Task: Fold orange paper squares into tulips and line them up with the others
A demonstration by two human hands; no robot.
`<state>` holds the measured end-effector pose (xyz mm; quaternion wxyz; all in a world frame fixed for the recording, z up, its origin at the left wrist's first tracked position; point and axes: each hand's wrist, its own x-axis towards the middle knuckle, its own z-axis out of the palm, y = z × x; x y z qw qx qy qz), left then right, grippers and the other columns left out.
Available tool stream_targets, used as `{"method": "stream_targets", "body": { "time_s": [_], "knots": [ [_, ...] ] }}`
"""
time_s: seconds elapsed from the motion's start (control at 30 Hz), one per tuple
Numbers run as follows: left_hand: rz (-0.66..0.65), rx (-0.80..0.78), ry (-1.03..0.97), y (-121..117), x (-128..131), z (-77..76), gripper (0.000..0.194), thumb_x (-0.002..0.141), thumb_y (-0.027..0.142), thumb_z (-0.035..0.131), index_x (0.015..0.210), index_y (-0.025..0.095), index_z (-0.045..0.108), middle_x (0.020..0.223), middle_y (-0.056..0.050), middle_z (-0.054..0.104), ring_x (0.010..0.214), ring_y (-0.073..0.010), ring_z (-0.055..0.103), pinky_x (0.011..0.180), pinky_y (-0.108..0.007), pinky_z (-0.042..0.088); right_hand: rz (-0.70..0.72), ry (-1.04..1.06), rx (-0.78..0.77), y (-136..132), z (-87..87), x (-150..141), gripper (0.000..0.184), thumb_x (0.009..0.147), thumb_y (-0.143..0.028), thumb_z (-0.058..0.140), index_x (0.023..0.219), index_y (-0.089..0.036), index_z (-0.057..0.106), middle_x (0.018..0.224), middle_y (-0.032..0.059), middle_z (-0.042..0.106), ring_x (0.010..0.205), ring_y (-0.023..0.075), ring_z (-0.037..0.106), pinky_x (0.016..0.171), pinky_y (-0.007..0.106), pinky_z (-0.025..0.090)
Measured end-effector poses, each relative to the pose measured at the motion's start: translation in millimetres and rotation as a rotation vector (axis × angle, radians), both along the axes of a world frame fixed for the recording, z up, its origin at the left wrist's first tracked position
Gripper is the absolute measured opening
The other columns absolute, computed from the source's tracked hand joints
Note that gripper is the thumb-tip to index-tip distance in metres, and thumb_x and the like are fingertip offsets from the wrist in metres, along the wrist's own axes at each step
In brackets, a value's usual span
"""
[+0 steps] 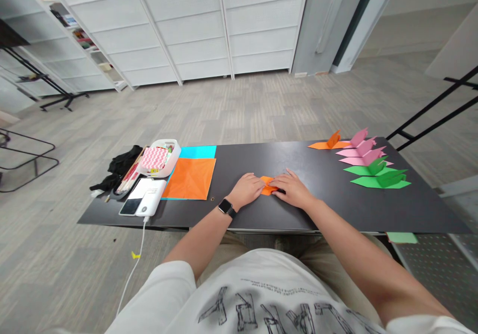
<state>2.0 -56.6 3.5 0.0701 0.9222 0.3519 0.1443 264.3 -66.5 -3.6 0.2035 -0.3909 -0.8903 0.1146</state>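
Observation:
A small folded piece of orange paper (268, 186) lies on the dark table (246, 160) in front of me, partly covered by my fingers. My left hand (247, 189), with a watch on its wrist, is closed on the paper's left side. On its right side rests my right hand (293, 189), fingers bent over the edge and pressing it. Farther right stand several folded paper figures: an orange one (330, 141), pink ones (360, 147) and green ones (381, 174).
Left on the table are orange paper sheets (190, 178) over blue sheets (197, 152), a white basket (174, 161), a phone (131, 205), a white power bank (152, 199) with a cable, and a black cloth (121, 162). A small ring (212, 199) lies near the sheets.

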Motion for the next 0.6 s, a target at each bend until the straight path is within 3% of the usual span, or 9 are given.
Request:
{"method": "stream_targets", "body": {
  "time_s": [0.13,0.27,0.4,0.5,0.6],
  "knots": [
    [0.017,-0.029,-0.006,-2,1,1.6,0.024,0.108,0.023,0.052,0.109,0.023,0.076,0.111,-0.005,0.080,0.109,-0.0207,0.071,0.120,-0.045,0.043,-0.031,-0.004,0.035,2,-0.3,-6,0.023,0.103,-0.027,0.059,0.113,-0.030,0.080,0.117,0.0041,0.081,0.114,0.0241,0.071,0.129,0.058,0.026],
    [-0.013,-0.060,-0.060,-8,-5,3.7,0.024,0.106,0.034,0.060,0.125,0.024,0.072,0.129,-0.006,0.077,0.122,-0.0224,0.069,0.125,-0.047,0.038,-0.075,0.008,0.038,4,2.4,-12,0.022,0.103,-0.026,0.058,0.105,-0.028,0.079,0.108,0.0041,0.081,0.108,0.0241,0.071,0.126,0.056,0.030],
    [-0.027,-0.078,-0.076,-13,-13,5.3,0.058,0.098,0.052,0.073,0.146,0.022,0.061,0.143,-0.011,0.071,0.132,-0.0275,0.065,0.129,-0.051,0.035,-0.131,0.077,0.004,7,10.1,-19,0.021,0.102,-0.025,0.057,0.101,-0.026,0.078,0.106,0.0046,0.081,0.103,0.0239,0.072,0.120,0.051,0.039],
    [0.040,-0.068,-0.075,-15,-13,7.2,0.044,0.102,0.035,0.067,0.144,0.023,0.062,0.138,-0.009,0.074,0.127,-0.0261,0.068,0.126,-0.049,0.039,-0.118,0.133,-0.073,9,19.1,-23,0.022,0.101,-0.025,0.056,0.098,-0.024,0.078,0.102,0.0056,0.080,0.097,0.0226,0.072,0.098,0.039,0.052],
    [0.135,-0.077,-0.093,-16,-8,13.3,0.030,0.100,0.019,0.059,0.127,0.025,0.072,0.123,-0.005,0.080,0.114,-0.0246,0.072,0.117,-0.046,0.046,-0.111,0.145,-0.123,8,31.9,-24,0.023,0.101,-0.026,0.056,0.097,-0.025,0.079,0.102,0.0055,0.079,0.094,0.0218,0.072,0.089,0.034,0.053]
  ]
}}
